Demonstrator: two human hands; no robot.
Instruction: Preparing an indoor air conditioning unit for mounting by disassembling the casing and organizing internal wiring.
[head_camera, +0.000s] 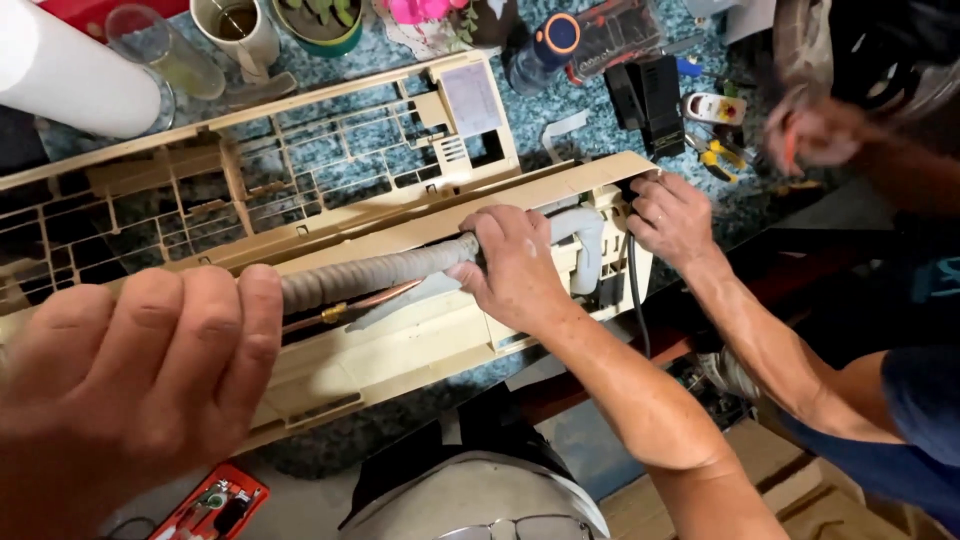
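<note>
Low at the left, close to the lens and blurred: the left hand (130, 390), fingers curled down and closed over the near end of a grey ribbed hose (370, 272), thumb hidden, so grip tightness hard to judge. No own right hand surely in view; a blurred hand (815, 130) at the upper right, owner impossible to tell, open or closed likewise. From the left hand outward, the hose running rightward and slightly up the picture, long axis along the length of the beige plastic casing (400, 350) beneath it, lying in the casing's rear channel. Just below the hose and parallel to it, a thin copper pipe (370, 300) with a brass fitting. At the hose's far stretch, a co-worker's hand (515, 265) wrapped around it, well apart from the left hand, with bare hose between the two grips. Beyond that hand, the white elbow (585, 235) at the hose's end, bent downward against the casing. At the casing's right end, the co-worker's other hand (672, 215), fingers pressed on the corner, a black cable (636, 290) hanging just beside it. Behind the casing, a beige grille panel (300, 150) flat on the speckled blue table (560, 130). Near the bottom left edge, a red tool case (210, 505).
</note>
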